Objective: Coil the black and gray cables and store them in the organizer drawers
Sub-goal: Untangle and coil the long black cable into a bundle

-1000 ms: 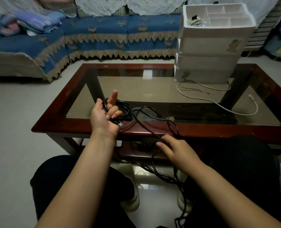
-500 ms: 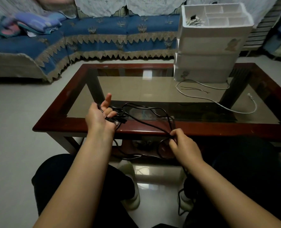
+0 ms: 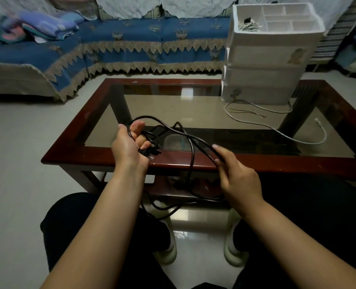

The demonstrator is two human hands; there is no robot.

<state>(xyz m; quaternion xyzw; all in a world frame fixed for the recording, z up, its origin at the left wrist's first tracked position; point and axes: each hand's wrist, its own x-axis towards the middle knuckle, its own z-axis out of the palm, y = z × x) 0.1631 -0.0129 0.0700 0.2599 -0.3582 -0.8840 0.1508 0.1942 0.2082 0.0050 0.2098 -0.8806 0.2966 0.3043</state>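
My left hand [image 3: 129,146] holds several loops of the black cable [image 3: 190,142] over the table's near edge, fingers curled round the coil. A loose strand arcs from it to my right hand [image 3: 236,178], which grips it just in front of the table edge. The rest of the black cable hangs down to the floor between my knees. The gray cable [image 3: 277,130] lies uncoiled on the glass at the right. Behind it stands the white organizer [image 3: 266,65] with its drawers closed and an open tray on top.
The glass table [image 3: 102,161] has a dark red wooden frame and a lower shelf. A blue-covered sofa [image 3: 131,42] runs along the back, folded cloths on its left end. My legs and pale shoes are below.
My right hand has lifted from below the table edge up and to the right, drawing the black strand with it. My left hand has risen slightly and a new loop lies over its fingers.
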